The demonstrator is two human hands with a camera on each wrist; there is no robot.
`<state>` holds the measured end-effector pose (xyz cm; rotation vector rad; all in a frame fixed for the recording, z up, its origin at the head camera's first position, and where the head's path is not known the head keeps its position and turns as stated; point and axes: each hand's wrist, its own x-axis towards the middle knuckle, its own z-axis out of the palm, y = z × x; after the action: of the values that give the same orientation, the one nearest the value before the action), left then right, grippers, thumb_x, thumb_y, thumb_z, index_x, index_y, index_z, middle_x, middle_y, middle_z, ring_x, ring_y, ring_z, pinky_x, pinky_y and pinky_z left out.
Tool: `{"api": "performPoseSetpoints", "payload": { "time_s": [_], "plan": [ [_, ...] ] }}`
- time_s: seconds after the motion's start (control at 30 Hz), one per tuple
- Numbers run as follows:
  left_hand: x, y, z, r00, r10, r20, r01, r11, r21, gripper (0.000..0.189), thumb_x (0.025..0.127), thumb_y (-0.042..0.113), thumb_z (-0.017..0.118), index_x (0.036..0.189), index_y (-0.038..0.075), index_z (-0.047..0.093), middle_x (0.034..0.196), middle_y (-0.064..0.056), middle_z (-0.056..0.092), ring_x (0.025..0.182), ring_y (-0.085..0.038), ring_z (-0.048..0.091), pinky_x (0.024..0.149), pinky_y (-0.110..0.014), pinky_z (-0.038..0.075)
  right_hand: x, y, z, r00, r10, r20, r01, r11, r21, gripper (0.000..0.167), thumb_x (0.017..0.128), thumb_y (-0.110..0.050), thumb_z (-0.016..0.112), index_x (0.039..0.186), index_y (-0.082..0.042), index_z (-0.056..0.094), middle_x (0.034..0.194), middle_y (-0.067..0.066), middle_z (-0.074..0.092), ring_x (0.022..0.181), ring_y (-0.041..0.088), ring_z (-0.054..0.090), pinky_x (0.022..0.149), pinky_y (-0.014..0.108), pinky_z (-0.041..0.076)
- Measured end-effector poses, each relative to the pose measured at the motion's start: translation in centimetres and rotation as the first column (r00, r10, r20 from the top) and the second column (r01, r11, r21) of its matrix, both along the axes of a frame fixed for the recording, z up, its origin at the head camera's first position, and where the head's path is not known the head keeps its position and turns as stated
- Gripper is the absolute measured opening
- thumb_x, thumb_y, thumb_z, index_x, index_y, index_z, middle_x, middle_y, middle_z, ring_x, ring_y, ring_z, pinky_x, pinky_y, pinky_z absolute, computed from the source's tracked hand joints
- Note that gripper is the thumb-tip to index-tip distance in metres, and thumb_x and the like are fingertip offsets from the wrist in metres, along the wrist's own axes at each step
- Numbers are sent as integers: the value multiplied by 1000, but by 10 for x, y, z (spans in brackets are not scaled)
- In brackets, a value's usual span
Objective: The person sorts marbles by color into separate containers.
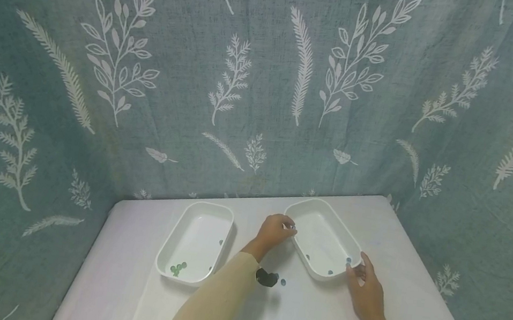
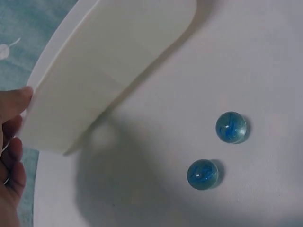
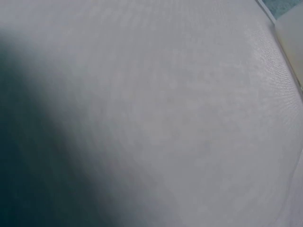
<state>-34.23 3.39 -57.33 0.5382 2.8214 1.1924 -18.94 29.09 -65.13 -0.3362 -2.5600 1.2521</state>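
Note:
A white rectangular tray [image 1: 324, 234] stands at the right, with several blue marbles [image 1: 330, 272] inside. My left hand [image 1: 272, 232] grips its left rim; in the left wrist view the thumb lies at the rim, other fingers curled below. A small bluish spot shows by the fingertips in the head view, too small to identify. The right hand [image 1: 365, 293] holds the near right corner between thumb and fingers. Two clear marbles with blue swirls, one nearer [image 2: 202, 174] and one farther [image 2: 231, 127], lie on the table below my left wrist.
Another white tray [image 1: 198, 233] stands at the left, holding several green marbles [image 1: 176, 269] near its front corner and a few darker ones along its right side. A white cloth covers the table [image 1: 127, 251]. Leaf-patterned green curtains [image 1: 267, 75] enclose its back and sides.

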Motion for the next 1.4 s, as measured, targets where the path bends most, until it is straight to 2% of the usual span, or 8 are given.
{"api": "performPoseSetpoints", "payload": {
  "time_s": [0.3,0.57,0.77,0.87,1.07,1.2,1.4],
  "plan": [
    [3,-4,-6,1000,17,4,-17,1000,-8,21,84,25,75,100,10,74,92,4,68,82,-11,58,74,-29,52,1,-1,-6,1000,-4,10,3,1000,5,72,99,-53,44,157,-21,16,133,24,53,124,47,45,97,66,38],
    [7,-10,-8,999,-32,-13,32,999,1,18,87,24,72,101,13,74,92,6,67,80,-11,56,71,-27,50,3,1,-4,1000,-4,24,5,1000,-7,72,99,-54,43,157,-22,14,136,24,50,126,47,43,98,67,36],
    [18,-20,-2,999,-38,-23,38,999,10,16,89,24,71,101,14,73,93,6,68,80,-10,57,71,-27,50,1,2,-4,1000,3,6,-3,1000,-7,72,100,-53,44,157,-22,14,135,24,51,126,47,43,98,67,35],
    [23,-25,1,1000,-25,-1,26,999,19,17,90,25,70,104,15,72,95,6,68,84,-10,58,74,-28,52,0,2,-3,1000,2,-7,-2,1000,1,71,100,-52,44,157,-21,16,135,24,52,125,47,44,98,68,35],
    [29,-29,-2,999,-35,-9,35,999,20,17,89,24,71,104,16,72,93,8,67,84,-10,58,73,-28,52,-1,1,-4,1000,-9,-7,10,1000,18,71,100,-52,44,157,-19,16,134,24,51,125,47,45,97,68,35],
    [37,-33,-2,998,-57,-20,57,998,19,16,89,23,71,103,15,72,93,7,67,83,-10,58,71,-28,52,-2,1,-5,1000,-7,-6,7,1000,17,71,100,-52,44,157,-20,16,135,24,51,125,47,44,97,68,35],
    [50,-43,-7,997,-64,-40,64,998,2,16,89,24,72,102,15,73,92,8,68,83,-9,59,72,-27,52,-1,0,-4,1000,5,-2,-5,1000,10,72,100,-52,44,157,-19,16,137,25,50,127,48,42,98,69,34]
  ]
}}
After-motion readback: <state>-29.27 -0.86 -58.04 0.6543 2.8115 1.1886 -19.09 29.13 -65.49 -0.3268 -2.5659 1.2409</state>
